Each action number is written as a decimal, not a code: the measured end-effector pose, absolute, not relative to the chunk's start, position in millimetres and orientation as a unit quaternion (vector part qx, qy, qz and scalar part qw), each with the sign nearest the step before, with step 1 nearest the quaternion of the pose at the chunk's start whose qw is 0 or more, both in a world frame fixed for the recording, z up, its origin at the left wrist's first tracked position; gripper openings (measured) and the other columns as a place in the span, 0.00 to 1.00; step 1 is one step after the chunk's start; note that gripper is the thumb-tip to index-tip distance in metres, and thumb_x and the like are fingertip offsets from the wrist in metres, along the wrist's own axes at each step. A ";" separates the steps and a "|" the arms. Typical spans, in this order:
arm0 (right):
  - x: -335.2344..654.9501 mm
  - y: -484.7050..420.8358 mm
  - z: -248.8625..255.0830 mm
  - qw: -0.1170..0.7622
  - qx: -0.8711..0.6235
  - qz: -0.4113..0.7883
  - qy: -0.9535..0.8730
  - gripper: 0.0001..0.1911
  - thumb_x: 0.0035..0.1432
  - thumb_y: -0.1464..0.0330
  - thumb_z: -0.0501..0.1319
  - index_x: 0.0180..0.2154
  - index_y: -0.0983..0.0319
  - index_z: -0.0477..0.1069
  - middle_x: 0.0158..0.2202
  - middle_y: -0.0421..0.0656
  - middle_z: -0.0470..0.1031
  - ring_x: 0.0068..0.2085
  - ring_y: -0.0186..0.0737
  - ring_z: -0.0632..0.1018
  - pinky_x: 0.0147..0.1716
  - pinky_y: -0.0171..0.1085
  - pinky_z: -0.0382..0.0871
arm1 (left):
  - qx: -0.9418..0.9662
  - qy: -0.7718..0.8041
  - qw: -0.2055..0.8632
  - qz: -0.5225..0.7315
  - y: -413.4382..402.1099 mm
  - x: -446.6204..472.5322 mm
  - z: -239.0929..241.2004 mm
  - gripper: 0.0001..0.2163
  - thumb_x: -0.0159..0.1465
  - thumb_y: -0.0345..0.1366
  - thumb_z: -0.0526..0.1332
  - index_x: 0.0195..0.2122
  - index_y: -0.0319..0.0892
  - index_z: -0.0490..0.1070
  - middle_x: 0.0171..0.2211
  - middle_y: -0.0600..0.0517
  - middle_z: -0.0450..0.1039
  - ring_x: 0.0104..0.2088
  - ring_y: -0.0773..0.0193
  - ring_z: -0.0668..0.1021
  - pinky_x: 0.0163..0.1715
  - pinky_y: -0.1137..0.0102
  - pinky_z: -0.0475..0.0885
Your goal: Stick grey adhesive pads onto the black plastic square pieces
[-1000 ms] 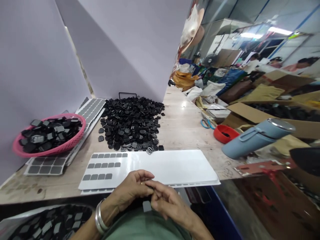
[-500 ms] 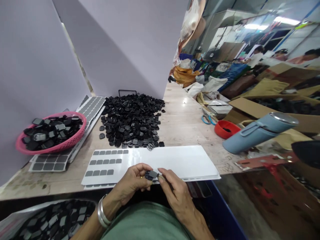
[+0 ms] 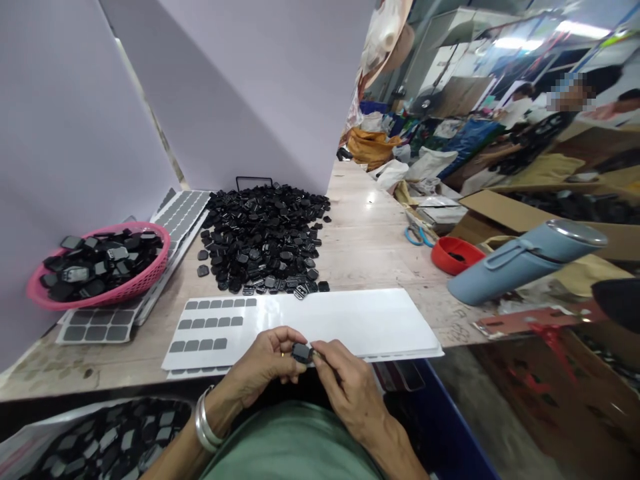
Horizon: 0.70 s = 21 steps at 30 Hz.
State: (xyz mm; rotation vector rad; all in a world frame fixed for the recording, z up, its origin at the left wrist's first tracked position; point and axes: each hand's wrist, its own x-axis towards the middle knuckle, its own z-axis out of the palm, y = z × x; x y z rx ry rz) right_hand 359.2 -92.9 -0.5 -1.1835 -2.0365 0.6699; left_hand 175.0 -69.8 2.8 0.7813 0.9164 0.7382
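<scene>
Just over the front edge of the white sticker sheet [image 3: 345, 320], my left hand [image 3: 267, 363] pinches a small black plastic piece [image 3: 301, 353] with a grey pad on its top face. My right hand [image 3: 350, 383] is closed too, its thumb and forefinger pressed at the piece's right end. Rows of grey rounded stickers [image 3: 210, 323] remain on the sheet's left part, while its right part is bare white backing. Behind the sheet lies a large heap of black plastic pieces [image 3: 265, 240]. My fingers hide part of the held piece.
A pink basket [image 3: 157, 270] of padded pieces stands at left on more sticker sheets [image 3: 97, 327]. Below the table's front edge is a bag of pieces [image 3: 100, 443]. At right are blue scissors [image 3: 419, 235], a red bowl [image 3: 453, 263], a tilted blue flask [image 3: 520, 263] and cardboard boxes.
My right hand has moved slightly left, and the grey pad now lies over the black piece instead of jutting to its right. A person has come into view at the back right.
</scene>
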 end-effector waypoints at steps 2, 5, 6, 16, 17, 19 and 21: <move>359.2 -92.3 -1.3 0.336 -0.457 0.259 -0.782 0.13 0.66 0.71 0.49 0.48 0.59 0.68 0.34 0.43 0.71 0.34 0.39 0.73 0.33 0.37 0.68 | 0.360 0.422 0.761 0.337 -69.0 175.5 2.9 0.18 0.47 0.26 0.67 0.40 0.37 0.69 0.26 0.55 0.72 0.19 0.74 0.72 0.17 0.80 0.60; 358.7 -92.1 -2.2 0.332 -0.459 0.261 -0.782 0.13 0.66 0.71 0.49 0.48 0.59 0.68 0.34 0.43 0.71 0.33 0.39 0.73 0.32 0.37 0.67 | 0.358 0.427 0.760 0.335 -69.2 176.0 2.5 0.18 0.46 0.26 0.68 0.39 0.37 0.69 0.27 0.55 0.73 0.19 0.75 0.72 0.17 0.80 0.60; 358.4 -92.5 -2.4 0.333 -0.458 0.260 -0.782 0.13 0.66 0.71 0.49 0.48 0.59 0.68 0.34 0.43 0.71 0.33 0.39 0.73 0.32 0.37 0.67 | 0.356 0.429 0.760 0.335 -69.6 176.2 2.3 0.18 0.46 0.26 0.68 0.39 0.37 0.69 0.27 0.55 0.73 0.19 0.75 0.72 0.17 0.80 0.60; 355.3 -96.9 -3.3 0.328 -0.479 0.234 -0.780 0.13 0.67 0.70 0.48 0.47 0.59 0.68 0.34 0.43 0.71 0.33 0.40 0.74 0.32 0.37 0.68 | 0.341 0.429 0.759 0.351 -70.9 180.6 -0.2 0.19 0.46 0.27 0.69 0.40 0.36 0.68 0.28 0.53 0.74 0.19 0.74 0.72 0.17 0.80 0.59; 354.7 -97.1 -3.7 0.325 -0.483 0.230 -0.779 0.13 0.67 0.70 0.47 0.47 0.59 0.67 0.34 0.43 0.71 0.33 0.40 0.74 0.32 0.37 0.68 | 0.339 0.432 0.757 0.354 -71.3 181.3 -0.2 0.19 0.46 0.28 0.69 0.40 0.36 0.68 0.28 0.53 0.74 0.19 0.74 0.72 0.17 0.80 0.59; 353.4 -97.5 -4.6 0.322 -0.490 0.222 -0.779 0.13 0.67 0.70 0.47 0.48 0.59 0.67 0.34 0.43 0.71 0.34 0.40 0.74 0.32 0.38 0.68 | 0.333 0.436 0.754 0.361 -72.7 182.7 -0.1 0.19 0.46 0.28 0.69 0.39 0.36 0.68 0.28 0.53 0.74 0.19 0.74 0.72 0.17 0.80 0.59; 352.0 -98.0 -5.1 0.321 -0.495 0.214 -0.779 0.13 0.68 0.70 0.47 0.47 0.58 0.67 0.34 0.43 0.71 0.34 0.40 0.74 0.32 0.38 0.68 | 0.327 0.440 0.751 0.369 -74.2 184.2 0.1 0.19 0.45 0.28 0.69 0.39 0.36 0.67 0.27 0.53 0.74 0.19 0.74 0.71 0.17 0.79 0.58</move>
